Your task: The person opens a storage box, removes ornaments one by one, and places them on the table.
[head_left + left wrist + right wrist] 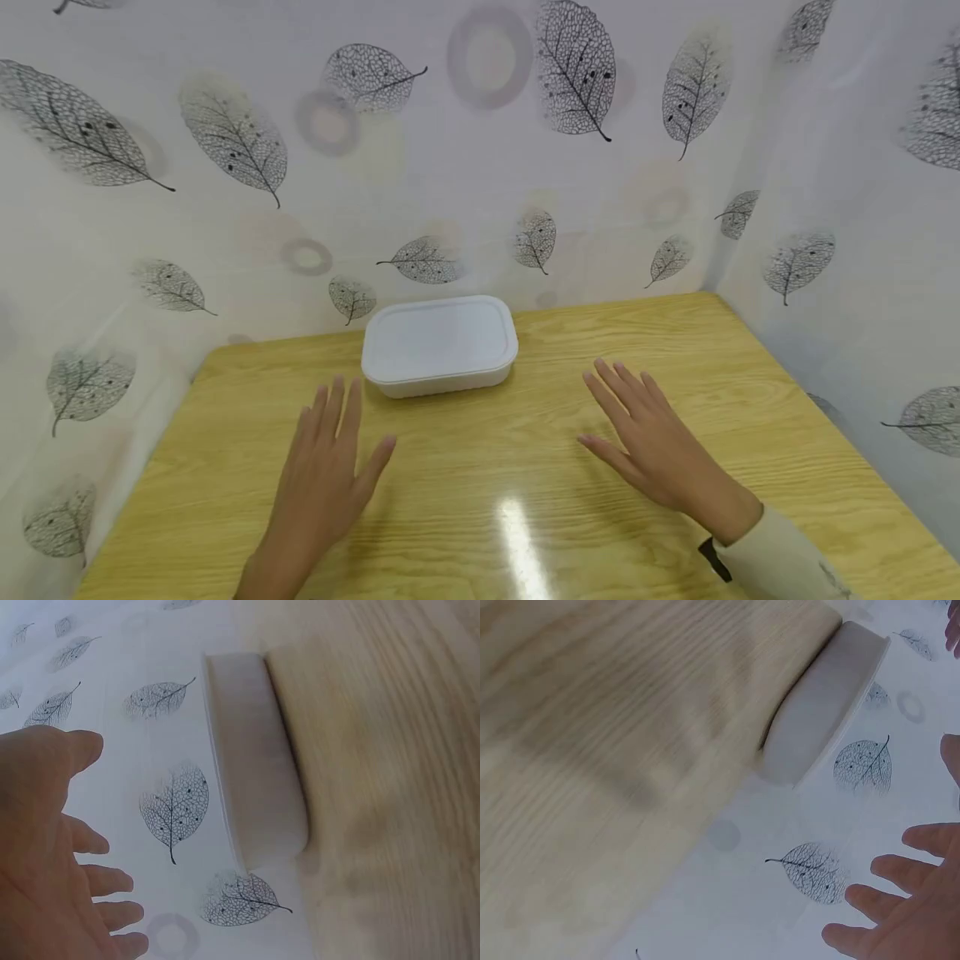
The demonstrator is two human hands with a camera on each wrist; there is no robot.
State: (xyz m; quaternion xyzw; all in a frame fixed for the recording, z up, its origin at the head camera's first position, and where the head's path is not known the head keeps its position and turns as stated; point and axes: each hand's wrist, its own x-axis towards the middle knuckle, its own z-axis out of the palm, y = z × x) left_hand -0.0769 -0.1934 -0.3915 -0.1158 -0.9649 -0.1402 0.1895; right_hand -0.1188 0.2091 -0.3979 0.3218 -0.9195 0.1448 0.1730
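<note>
A white rectangular lidded box [441,337] stands on the wooden table near its back edge, left of the middle. In the left wrist view the side of the box [259,761] shows, and the right wrist view shows it from the other end [821,709]. My left hand [322,475] is over the table in front of the box's left end, fingers straight and thumb spread. To the right of the box, my right hand [660,442] has its fingers extended and thumb apart. Neither hand holds anything.
The light wooden table [450,467] carries a bright glare streak at its front. Pale sheeting with a leaf print [450,167] rises behind the table and along both sides. A light sleeve [780,554] covers the right forearm.
</note>
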